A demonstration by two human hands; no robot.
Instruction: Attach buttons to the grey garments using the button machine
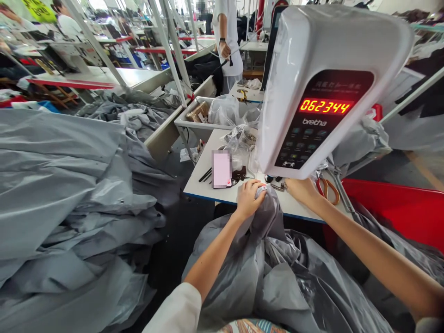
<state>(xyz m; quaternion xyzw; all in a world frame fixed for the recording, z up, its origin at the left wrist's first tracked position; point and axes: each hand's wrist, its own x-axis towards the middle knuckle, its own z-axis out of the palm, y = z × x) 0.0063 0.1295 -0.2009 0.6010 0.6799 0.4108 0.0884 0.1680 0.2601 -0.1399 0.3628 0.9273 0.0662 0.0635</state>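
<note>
Grey fabric point(256, 263) is gathered over my lap and rises to the front edge of the white table point(203, 185). My left hand point(250, 198) is closed on the fabric's upper end, with the thumb pressing near a small spot of pinkish-red light. Above stands a white machine head point(333, 41) marked "bretha", its red display point(324, 106) reading 062344. My right hand point(301, 190) reaches under the machine head's lower edge, beside a small metal spring point(277, 187). The machine hides most of its fingers, so whatever they hold cannot be seen.
Orange-handled scissors point(328, 191) lie right of my right hand. A pink phone-like object point(221, 169) and sunglasses point(239, 175) rest on the left. Grey fabric point(69, 194) is heaped at far left, and a red bin point(395, 208) stands at right. A person point(229, 46) stands behind.
</note>
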